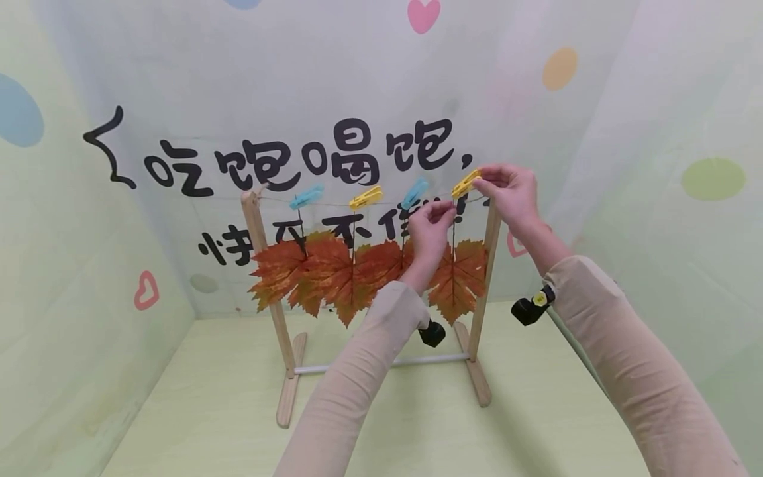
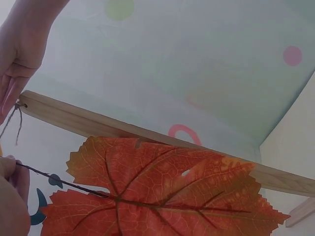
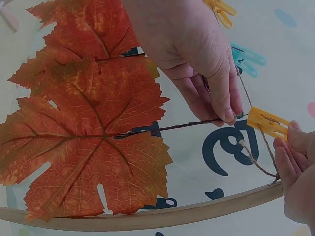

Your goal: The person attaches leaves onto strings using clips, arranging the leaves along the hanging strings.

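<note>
My right hand [image 1: 511, 195] pinches a yellow clothespin [image 1: 465, 183] at the right end of a string [image 1: 390, 203]. In the right wrist view the yellow clothespin [image 3: 268, 123] sits at the string, by the tip of a leaf's dark stem. My left hand [image 1: 430, 232] pinches that stem [image 3: 182, 126] between thumb and fingers, just below the clothespin. The orange-red leaf [image 1: 456, 281] hangs beneath. More orange leaves [image 1: 334, 271] hang to the left from two blue clothespins [image 1: 307, 197] and another yellow clothespin [image 1: 366, 197]. The left forearm hides part of them.
A wooden stand holds the string between its left post [image 1: 268, 285] and right post [image 1: 485, 285]. A white bar [image 1: 432, 360] joins the feet on the pale tabletop [image 1: 197, 397]. Behind stands a printed backdrop [image 1: 238, 79] with black characters and colored shapes.
</note>
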Motion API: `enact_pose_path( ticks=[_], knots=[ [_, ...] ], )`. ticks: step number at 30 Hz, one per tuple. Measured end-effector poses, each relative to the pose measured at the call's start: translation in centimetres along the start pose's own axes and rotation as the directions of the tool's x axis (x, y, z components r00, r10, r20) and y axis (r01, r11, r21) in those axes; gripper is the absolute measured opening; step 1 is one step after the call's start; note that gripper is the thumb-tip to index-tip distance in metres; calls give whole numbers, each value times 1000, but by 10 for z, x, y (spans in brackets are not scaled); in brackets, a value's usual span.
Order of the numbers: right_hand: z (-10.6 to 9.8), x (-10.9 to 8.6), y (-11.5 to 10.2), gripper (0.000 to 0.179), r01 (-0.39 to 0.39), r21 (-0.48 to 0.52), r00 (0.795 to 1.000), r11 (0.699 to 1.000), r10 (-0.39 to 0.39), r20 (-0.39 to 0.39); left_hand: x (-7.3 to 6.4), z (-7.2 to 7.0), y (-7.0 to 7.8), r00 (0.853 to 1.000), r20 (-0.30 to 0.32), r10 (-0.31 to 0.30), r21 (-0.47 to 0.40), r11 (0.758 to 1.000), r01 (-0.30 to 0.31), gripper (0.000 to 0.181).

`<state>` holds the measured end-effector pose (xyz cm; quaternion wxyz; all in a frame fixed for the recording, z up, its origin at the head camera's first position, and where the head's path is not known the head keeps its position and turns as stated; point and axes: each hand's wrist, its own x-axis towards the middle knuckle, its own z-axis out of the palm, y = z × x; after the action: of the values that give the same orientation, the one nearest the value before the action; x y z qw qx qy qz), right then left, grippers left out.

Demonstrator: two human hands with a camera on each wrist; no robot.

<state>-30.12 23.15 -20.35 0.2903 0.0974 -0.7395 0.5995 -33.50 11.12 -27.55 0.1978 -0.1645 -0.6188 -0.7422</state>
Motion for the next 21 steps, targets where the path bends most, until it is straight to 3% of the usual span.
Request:
enact_pose_path(
  ticks=[8, 21],
  knots=[
    [-1, 2, 0, 30, -46, -28, 999, 999, 47, 19, 4, 0, -1, 999, 22, 41, 59, 997, -43, 15],
    [-1, -3, -3, 38, -84, -18, 996, 996, 85, 41, 4, -1, -1, 1000, 16, 17, 55, 998, -18, 14]
  ],
)
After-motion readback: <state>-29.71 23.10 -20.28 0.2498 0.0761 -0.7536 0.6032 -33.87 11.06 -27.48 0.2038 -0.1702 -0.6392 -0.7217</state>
